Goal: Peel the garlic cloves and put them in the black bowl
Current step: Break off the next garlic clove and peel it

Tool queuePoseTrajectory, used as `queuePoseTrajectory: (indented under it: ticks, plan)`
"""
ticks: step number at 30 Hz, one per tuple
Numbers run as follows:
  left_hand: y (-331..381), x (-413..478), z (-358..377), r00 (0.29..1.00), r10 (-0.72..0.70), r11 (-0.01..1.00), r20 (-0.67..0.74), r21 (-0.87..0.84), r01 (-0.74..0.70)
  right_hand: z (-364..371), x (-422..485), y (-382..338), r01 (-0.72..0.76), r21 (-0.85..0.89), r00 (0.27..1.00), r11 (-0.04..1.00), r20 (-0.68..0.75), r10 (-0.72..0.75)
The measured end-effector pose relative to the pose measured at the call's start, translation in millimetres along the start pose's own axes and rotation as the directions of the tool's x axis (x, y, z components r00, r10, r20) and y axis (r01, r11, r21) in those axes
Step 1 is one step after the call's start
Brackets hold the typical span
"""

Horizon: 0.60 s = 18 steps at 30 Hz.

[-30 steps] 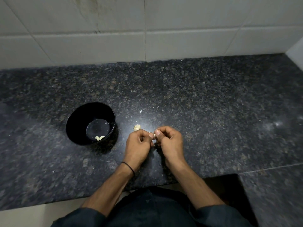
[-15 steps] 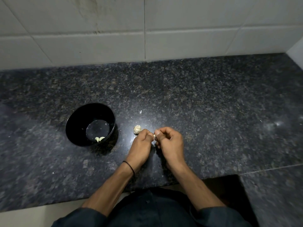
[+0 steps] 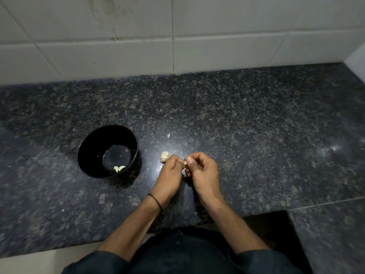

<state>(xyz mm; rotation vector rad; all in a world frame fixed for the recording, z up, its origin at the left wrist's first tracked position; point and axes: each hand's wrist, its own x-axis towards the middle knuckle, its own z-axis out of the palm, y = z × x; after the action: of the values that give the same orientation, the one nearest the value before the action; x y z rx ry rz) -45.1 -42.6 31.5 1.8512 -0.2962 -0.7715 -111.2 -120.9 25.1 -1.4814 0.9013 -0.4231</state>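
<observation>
A black bowl (image 3: 88, 147) stands on the dark granite counter, left of my hands, with two peeled cloves (image 3: 119, 168) at its bottom. My left hand (image 3: 171, 171) and my right hand (image 3: 203, 171) meet just right of the bowl, and their thumbs and fingertips pinch one small garlic clove (image 3: 185, 162) between them. Most of that clove is hidden by the fingers. A pale garlic bulb piece (image 3: 164, 156) lies on the counter just beyond my left hand's knuckles.
The granite counter (image 3: 256, 135) runs back to a white tiled wall (image 3: 177, 36). A small scrap of garlic skin (image 3: 168, 135) lies behind the hands. The counter's front edge has a cut-out at the lower right (image 3: 276, 230).
Both hands stay together on the clove with only small finger movement. More of the garlic bulb piece shows beyond my left hand than a second ago.
</observation>
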Motion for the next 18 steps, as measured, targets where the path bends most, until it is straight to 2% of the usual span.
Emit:
queuePoseTrajectory:
  ticks: [3, 5, 7, 9, 11, 13, 15, 18]
  plan:
    - [8, -2, 3, 0.998, -0.057, 0.992, -0.029, -0.111, 0.053, -2, -2, -1, 0.173, -0.197, 0.982, 0.965, -0.037, -0.183]
    - [8, -3, 1, 0.997, -0.071, 0.986, -0.019, -0.152, 0.068, -3, -2, -3, 0.193, -0.217, 0.977, 0.957, -0.05, -0.208]
    - [5, -3, -2, 0.999, -0.052, 0.987, 0.011, -0.151, 0.054, -4, -2, -3, 0.164, -0.177, 0.985, 0.971, -0.033, -0.172]
    - [-2, -1, -6, 0.997, 0.079, 0.995, 0.004, 0.052, -0.079, -6, -2, -2, 0.158, -0.171, 0.987, 0.973, -0.013, -0.162]
    - [-7, 2, -9, 0.969, 0.246, 0.931, -0.001, 0.28, -0.236, -10, -2, -4, 0.194, -0.206, 0.98, 0.959, 0.003, -0.198]
    - [-9, 6, -11, 0.939, 0.344, 0.865, 0.007, 0.387, -0.32, -13, -2, -5, 0.24, -0.25, 0.97, 0.938, 0.031, -0.24]
    - [-10, 9, -11, 0.949, 0.315, 0.885, 0.013, 0.357, -0.299, -15, -1, -6, 0.276, -0.304, 0.961, 0.912, 0.074, -0.266]
    - [-8, 9, -9, 0.989, 0.142, 0.989, 0.036, 0.041, -0.144, -19, 2, -5, 0.291, -0.337, 0.957, 0.896, 0.122, -0.264]
